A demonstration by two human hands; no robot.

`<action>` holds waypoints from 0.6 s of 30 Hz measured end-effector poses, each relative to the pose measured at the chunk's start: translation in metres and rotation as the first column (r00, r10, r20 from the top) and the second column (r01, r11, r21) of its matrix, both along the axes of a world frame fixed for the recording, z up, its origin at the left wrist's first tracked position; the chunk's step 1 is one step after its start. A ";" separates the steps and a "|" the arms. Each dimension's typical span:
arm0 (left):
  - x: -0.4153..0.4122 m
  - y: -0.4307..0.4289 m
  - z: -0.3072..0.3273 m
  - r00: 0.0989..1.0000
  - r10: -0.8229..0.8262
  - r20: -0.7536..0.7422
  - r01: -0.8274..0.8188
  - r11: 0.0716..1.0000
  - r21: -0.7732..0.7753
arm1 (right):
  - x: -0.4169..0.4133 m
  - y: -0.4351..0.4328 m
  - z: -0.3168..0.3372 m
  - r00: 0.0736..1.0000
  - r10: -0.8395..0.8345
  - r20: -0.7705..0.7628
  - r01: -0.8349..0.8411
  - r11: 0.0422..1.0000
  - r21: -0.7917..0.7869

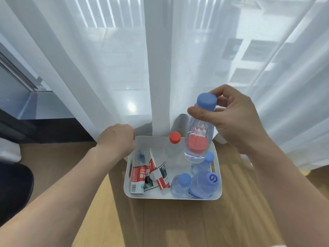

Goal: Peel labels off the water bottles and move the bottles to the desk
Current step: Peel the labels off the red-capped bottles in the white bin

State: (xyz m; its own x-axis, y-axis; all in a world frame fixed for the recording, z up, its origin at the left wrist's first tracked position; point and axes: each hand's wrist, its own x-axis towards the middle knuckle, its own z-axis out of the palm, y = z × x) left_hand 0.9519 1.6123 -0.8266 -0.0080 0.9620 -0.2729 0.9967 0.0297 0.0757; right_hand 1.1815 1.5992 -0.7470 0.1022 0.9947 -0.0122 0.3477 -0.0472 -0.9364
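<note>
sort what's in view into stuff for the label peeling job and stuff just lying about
Job: right hand gripping a blue-capped bottle by its neck; left hand at the rim of the white bin; red-capped bottle, more blue-capped bottles and peeled labels in the bin.
Lying about: sheer curtain; wooden floor; dark object at the left edge.

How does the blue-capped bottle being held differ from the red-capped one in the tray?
The blue-capped bottle hangs tilted above the tray, pinched at its neck by the right hand; the red-capped bottle stands upright inside, untouched. Caps differ: blue against red. Both are clear and show no label.
</note>
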 end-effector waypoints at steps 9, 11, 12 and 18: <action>0.006 -0.002 0.041 0.977 -0.008 0.215 -0.014 0.994 0.104 | 0.004 0.004 -0.045 0.923 0.222 0.313 -0.127 0.947 -0.296; 0.009 -0.004 0.044 0.975 -0.008 0.220 -0.015 0.994 0.105 | 0.002 0.003 -0.057 0.826 0.319 0.465 -0.168 0.926 -0.338; 0.010 -0.005 0.044 0.976 -0.009 0.219 -0.013 0.995 0.099 | 0.000 0.003 -0.065 0.766 0.359 0.533 -0.183 0.917 -0.354; 0.011 -0.007 0.044 0.975 -0.021 0.220 -0.001 0.995 0.097 | -0.003 -0.008 -0.101 0.529 0.498 0.688 -0.220 0.863 -0.455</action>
